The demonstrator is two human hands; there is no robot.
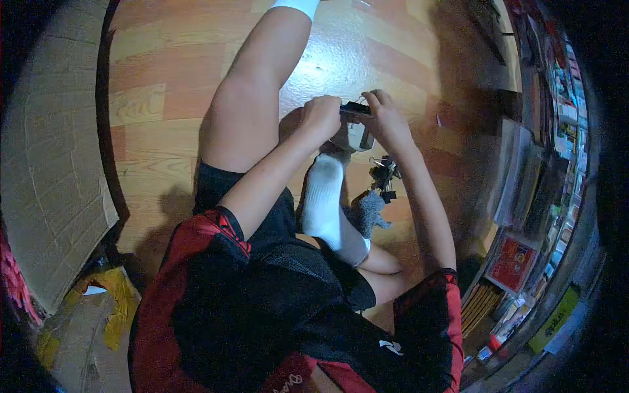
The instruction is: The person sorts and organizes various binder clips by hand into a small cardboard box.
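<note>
Out over the floor in front of me, a black binder clip [356, 109] with a thin wire handle spans the gap between my two hands. My left hand [321, 118] is closed in a fist on its left end. The fingers of my right hand [388, 121] are bent around its right end, thumb side hidden. Just below the clip is a small whitish box [354, 135], partly covered by the hands. More black binder clips [384, 173] lie in a heap on the floor near my right forearm.
My white-socked foot [324, 196] is tucked in close to the box. Beside it lies a grey fuzzy object [370, 211]. Shelves with books and packets [514, 262] line the right. A large cardboard sheet [59, 144] stands at the left, above a taped carton [92, 327].
</note>
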